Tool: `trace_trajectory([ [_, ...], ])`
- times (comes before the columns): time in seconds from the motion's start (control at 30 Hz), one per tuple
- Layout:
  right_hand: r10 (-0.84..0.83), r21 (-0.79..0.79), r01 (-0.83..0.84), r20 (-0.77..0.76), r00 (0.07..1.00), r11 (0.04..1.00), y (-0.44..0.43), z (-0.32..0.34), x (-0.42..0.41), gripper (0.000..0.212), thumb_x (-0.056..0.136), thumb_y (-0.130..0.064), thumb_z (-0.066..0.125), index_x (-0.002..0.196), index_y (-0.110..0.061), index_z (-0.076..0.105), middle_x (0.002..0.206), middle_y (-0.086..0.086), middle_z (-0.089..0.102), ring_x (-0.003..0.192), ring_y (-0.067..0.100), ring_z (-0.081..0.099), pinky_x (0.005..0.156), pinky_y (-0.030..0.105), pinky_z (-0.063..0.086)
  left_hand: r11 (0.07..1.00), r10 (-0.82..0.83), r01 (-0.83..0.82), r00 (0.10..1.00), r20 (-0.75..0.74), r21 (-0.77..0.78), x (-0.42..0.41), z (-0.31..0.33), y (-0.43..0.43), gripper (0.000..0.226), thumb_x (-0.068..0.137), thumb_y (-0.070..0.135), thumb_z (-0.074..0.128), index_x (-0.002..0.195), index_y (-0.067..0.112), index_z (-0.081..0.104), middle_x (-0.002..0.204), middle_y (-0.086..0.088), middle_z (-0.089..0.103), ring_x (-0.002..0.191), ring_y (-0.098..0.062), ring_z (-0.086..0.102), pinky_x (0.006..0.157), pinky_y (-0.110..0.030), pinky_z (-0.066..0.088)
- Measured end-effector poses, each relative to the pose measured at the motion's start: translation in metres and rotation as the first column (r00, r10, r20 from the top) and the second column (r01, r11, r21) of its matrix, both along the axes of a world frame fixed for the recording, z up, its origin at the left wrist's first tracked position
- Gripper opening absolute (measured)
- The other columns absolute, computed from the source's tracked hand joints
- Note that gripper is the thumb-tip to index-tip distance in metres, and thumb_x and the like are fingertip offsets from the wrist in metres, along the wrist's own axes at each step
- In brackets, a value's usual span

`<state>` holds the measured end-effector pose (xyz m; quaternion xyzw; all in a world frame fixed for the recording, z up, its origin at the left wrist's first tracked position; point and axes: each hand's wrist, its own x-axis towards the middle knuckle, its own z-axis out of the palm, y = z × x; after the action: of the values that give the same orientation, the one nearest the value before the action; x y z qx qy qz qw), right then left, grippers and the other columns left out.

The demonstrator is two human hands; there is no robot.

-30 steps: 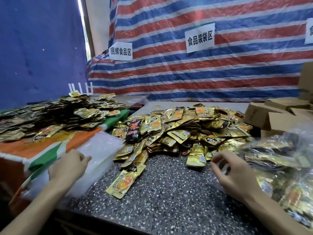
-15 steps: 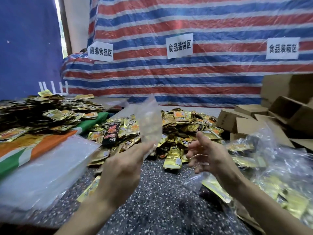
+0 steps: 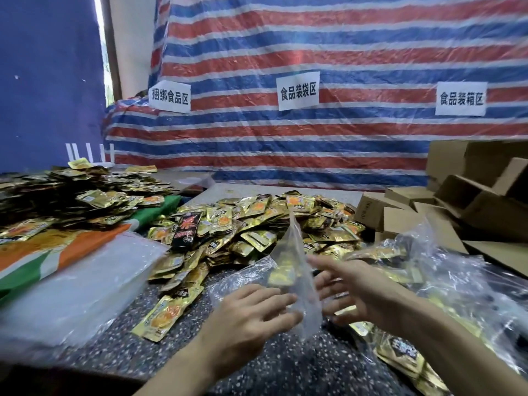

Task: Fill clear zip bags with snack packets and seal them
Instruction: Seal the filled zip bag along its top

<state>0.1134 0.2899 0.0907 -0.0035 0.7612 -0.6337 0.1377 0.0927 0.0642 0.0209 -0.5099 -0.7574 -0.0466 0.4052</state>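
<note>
Our left hand (image 3: 251, 315) grips the lower part of a clear zip bag (image 3: 291, 252), which stands upright just ahead of its fingers. Our right hand (image 3: 351, 298) is open with its fingers spread, close against the bag's other side; blur keeps us from telling whether it touches. Beyond both hands, gold snack packets (image 3: 257, 221) are heaped on the speckled table (image 3: 280, 367).

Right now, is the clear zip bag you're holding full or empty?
Looks empty: the clear zip bag is flat; packet pile shows through it.
</note>
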Motion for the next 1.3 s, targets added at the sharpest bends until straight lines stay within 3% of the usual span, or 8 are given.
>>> trace_trajectory([
  [0.43,-0.038,0.265,0.088,-0.186,0.982,0.960,-0.035,0.014,0.043,0.086,0.048,-0.079,0.075,0.098,-0.008,0.072,0.087,0.005,0.077,0.064,0.019,0.074,0.058,0.033,0.061,0.990,0.043,-0.051,0.997,-0.057,-0.133,0.027,0.027,0.006,0.035,0.080,0.013,0.052,0.097,0.029,0.078,0.112,0.008,0.075,0.108,-0.010,0.068,0.104,-0.038,0.050],
  [0.57,-0.047,0.272,0.111,-0.229,0.972,0.956,-0.039,0.019,0.045,0.062,0.070,-0.067,0.077,0.093,-0.010,0.069,0.078,0.004,0.077,0.067,0.022,0.076,0.057,0.032,0.061,0.971,0.167,-0.159,0.986,0.028,-0.177,0.033,0.036,0.010,0.039,0.066,0.018,0.075,0.104,0.024,0.073,0.110,0.003,0.074,0.111,-0.015,0.066,0.112,-0.047,0.041],
  [0.7,-0.027,0.291,0.107,-0.264,0.964,0.951,-0.043,0.021,0.045,0.027,0.090,-0.037,0.071,0.088,-0.010,0.067,0.068,0.005,0.075,0.059,0.020,0.073,0.055,0.031,0.060,0.958,0.230,-0.208,0.968,0.099,-0.196,0.038,0.043,0.016,0.032,0.071,0.029,0.062,0.102,0.027,0.070,0.106,0.002,0.071,0.117,-0.015,0.058,0.124,-0.037,0.009],
  [0.83,-0.015,0.278,0.079,-0.225,0.974,0.957,-0.040,0.019,0.046,0.011,0.095,-0.015,0.062,0.093,-0.005,0.067,0.077,0.012,0.077,0.068,0.027,0.075,0.062,0.035,0.062,0.972,0.206,-0.170,0.950,0.236,-0.163,0.034,0.041,0.016,0.035,0.082,0.044,0.037,0.087,0.028,0.068,0.108,0.007,0.069,0.113,-0.009,0.052,0.117,-0.038,0.013],
  [0.9,-0.002,0.257,0.049,-0.182,0.983,0.965,-0.038,0.019,0.047,0.009,0.095,-0.003,0.056,0.099,0.000,0.064,0.085,0.018,0.076,0.072,0.030,0.074,0.065,0.036,0.061,0.994,0.104,-0.113,0.876,0.472,-0.009,0.033,0.040,0.015,0.048,0.086,0.053,0.031,0.079,0.028,0.071,0.103,0.009,0.071,0.104,-0.003,0.050,0.111,-0.036,0.024],
  [1.03,-0.016,0.190,0.054,-0.198,0.980,0.980,-0.036,0.014,0.052,0.006,0.095,-0.002,0.060,0.096,-0.003,0.066,0.087,0.015,0.075,0.071,0.023,0.072,0.067,0.035,0.060,0.796,-0.368,-0.328,0.403,0.838,0.508,0.036,0.050,0.017,0.071,0.085,0.074,0.039,0.057,0.015,0.065,0.071,0.005,0.073,0.068,-0.001,0.064,0.078,-0.027,0.042],
  [1.17,-0.057,0.176,0.099,-0.230,0.972,0.979,-0.034,0.014,0.057,0.004,0.091,-0.007,0.067,0.091,-0.004,0.070,0.082,0.010,0.072,0.061,0.015,0.066,0.064,0.034,0.058,0.774,-0.373,-0.475,0.192,0.908,0.418,0.032,0.057,0.016,0.033,0.094,0.035,0.065,0.079,0.005,0.068,0.068,-0.004,0.073,0.061,-0.016,0.069,0.065,-0.030,0.052],
  [1.3,-0.104,0.277,0.177,-0.257,0.961,0.945,-0.032,0.013,0.056,0.028,0.091,-0.033,0.070,0.100,-0.007,0.065,0.095,0.010,0.070,0.062,0.014,0.062,0.065,0.033,0.056,0.822,-0.289,-0.454,0.188,0.939,0.344,0.033,0.062,0.011,0.019,0.094,0.016,0.062,0.080,0.006,0.069,0.069,-0.002,0.072,0.063,-0.017,0.068,0.064,-0.029,0.052],
])
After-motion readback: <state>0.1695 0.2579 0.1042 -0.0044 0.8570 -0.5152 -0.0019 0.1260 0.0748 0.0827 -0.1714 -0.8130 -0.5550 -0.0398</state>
